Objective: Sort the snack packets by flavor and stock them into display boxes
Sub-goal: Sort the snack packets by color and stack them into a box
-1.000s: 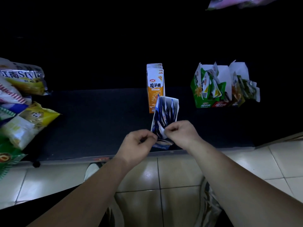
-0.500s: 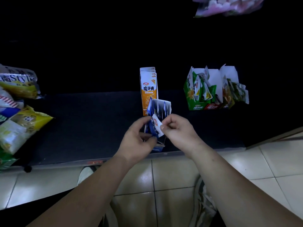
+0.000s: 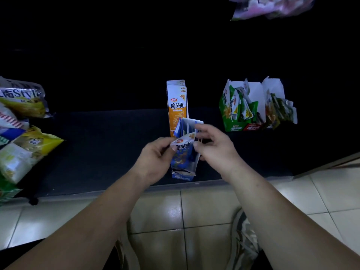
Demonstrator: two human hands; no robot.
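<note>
Left hand [image 3: 155, 156]: pinches blue packet [image 3: 182, 151].
Right hand [image 3: 214, 147]: beside packet, grip unclear.
Blue display box [image 3: 187, 170]: behind packet, at bench [image 3: 97, 143] front edge.

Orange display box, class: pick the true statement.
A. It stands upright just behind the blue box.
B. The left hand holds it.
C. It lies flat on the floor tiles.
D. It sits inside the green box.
A: the orange display box stands upright on the dark surface, just behind the blue box; the left hand pinches a blue packet.
</note>
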